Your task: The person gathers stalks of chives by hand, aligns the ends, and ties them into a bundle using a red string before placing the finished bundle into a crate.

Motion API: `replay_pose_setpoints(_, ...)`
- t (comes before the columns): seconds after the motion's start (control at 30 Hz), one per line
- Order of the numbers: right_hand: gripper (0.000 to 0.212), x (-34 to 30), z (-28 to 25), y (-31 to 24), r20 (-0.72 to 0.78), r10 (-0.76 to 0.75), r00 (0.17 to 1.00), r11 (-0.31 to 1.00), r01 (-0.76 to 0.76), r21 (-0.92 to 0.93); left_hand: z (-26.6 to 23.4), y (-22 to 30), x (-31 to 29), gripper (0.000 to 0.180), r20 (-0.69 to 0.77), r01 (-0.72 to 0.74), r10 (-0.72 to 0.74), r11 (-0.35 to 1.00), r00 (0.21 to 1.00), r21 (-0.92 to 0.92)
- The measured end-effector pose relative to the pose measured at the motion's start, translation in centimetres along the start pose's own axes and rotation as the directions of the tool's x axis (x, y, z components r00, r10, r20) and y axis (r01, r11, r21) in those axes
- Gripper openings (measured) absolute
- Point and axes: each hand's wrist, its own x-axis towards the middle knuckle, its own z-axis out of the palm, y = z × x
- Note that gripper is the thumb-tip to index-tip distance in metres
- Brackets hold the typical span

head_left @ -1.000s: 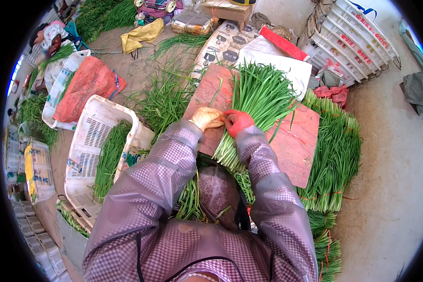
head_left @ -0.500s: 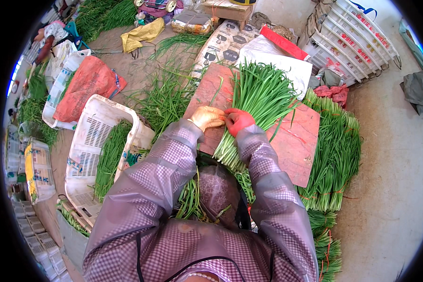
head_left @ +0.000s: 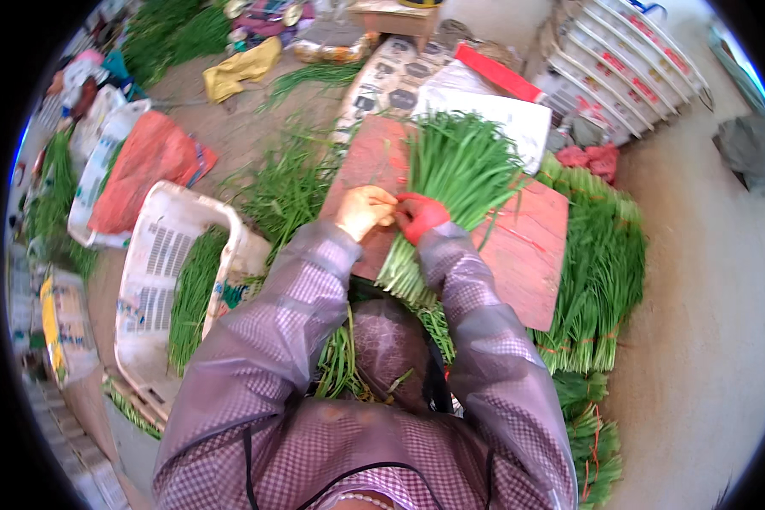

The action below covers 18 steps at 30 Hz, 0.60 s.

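Both forearms, in translucent checked purple sleeves, reach forward from the lower edge and bend inward so that the hands meet at the middle of a flat reddish-brown wooden board (head_left: 531, 255) lying on the ground. The bare left hand (head_left: 364, 210) is curled, its fingers closed at the near side of a thick fanned bundle of long green chive-like stalks (head_left: 450, 183), touching the right hand. The right hand (head_left: 418, 217), in a red glove, is clamped around the narrow waist of that bundle, whose leafy tips spread away over the board and whose cut ends point back toward the person. Tied bundles of the same greens (head_left: 599, 280) lie just beside the board on the right, and a white plastic crate (head_left: 157, 272) with more greens sits to the left. Compared with half a second ago, hands and bundle keep the same place and grip; nothing visible has shifted.
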Motion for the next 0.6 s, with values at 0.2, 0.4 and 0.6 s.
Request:
replay_pose_setpoints(0.2, 0.033, 1.5, -0.9, -2.6, 0.252, 0.233, 0.939, 0.947, -0.279, 0.163, -0.6, -1.6, -0.4, 0.01, -0.092, -0.374, 0.523, 0.711, 0.847, 0.596)
replay_pose_setpoints(0.4, 0.022, 0.9, -0.8, -0.8, 0.278, 0.302, 0.912, 0.854, -0.389, 0.345, 1.3, -0.5, -1.8, 0.021, -0.001, -0.463, 0.624, 0.581, 0.781, 0.67)
replay_pose_setpoints(0.6, 0.016, 2.2, -0.6, -0.8, 0.395, 0.4, 0.827, 0.719, -0.55, 0.425, 2.0, -3.8, -2.6, 0.093, 0.06, -0.132, 0.124, 0.978, 0.99, 0.159)
